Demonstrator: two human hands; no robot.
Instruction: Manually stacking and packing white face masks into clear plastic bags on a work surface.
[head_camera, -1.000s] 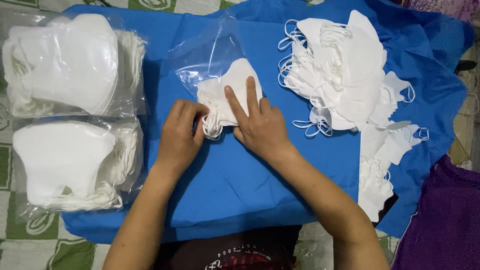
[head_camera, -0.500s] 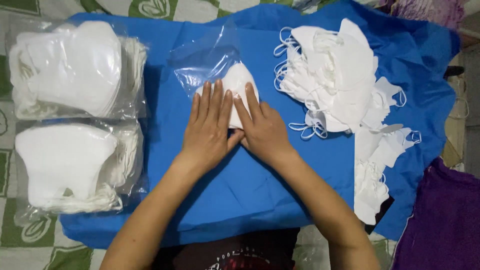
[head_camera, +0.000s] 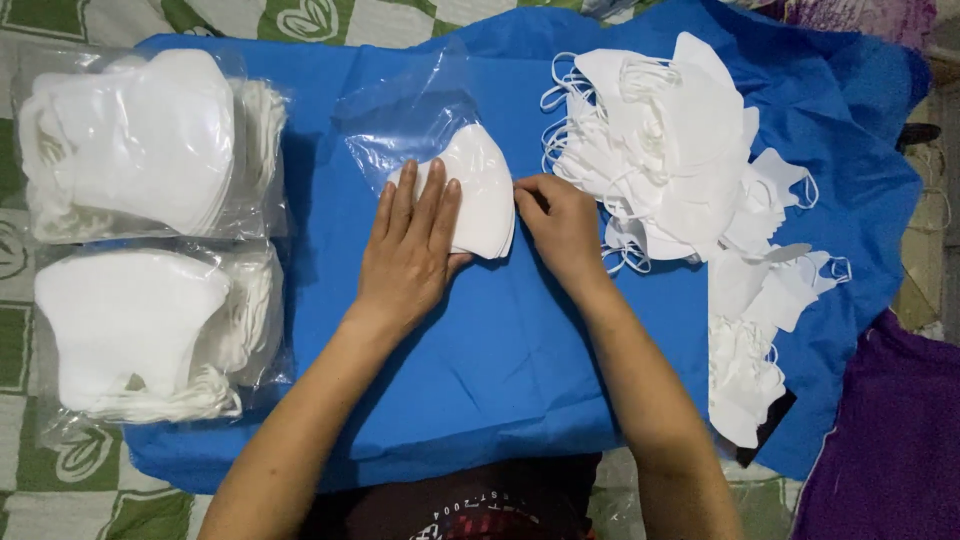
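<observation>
**Folded masks pressed flat on blue cloth**

A blue cloth (head_camera: 520, 340) is spread over a green-and-white patterned cover (head_camera: 40, 470). The left hand (head_camera: 412, 245) is laid flat, fingers extended, on a small stack of white masks (head_camera: 485, 195). The stack's right edge is pinched by the right hand (head_camera: 560, 220). A clear bag (head_camera: 400, 130) lies just beyond the left hand. Two filled clear packs (head_camera: 140, 150) are seen well left; loose masks (head_camera: 680, 150) are heaped right of the right hand.

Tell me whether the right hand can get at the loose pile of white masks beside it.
Probably yes: the right hand rests at the folded mask's edge, and the loose mask pile lies just to its right, with only blue cloth between.
</observation>
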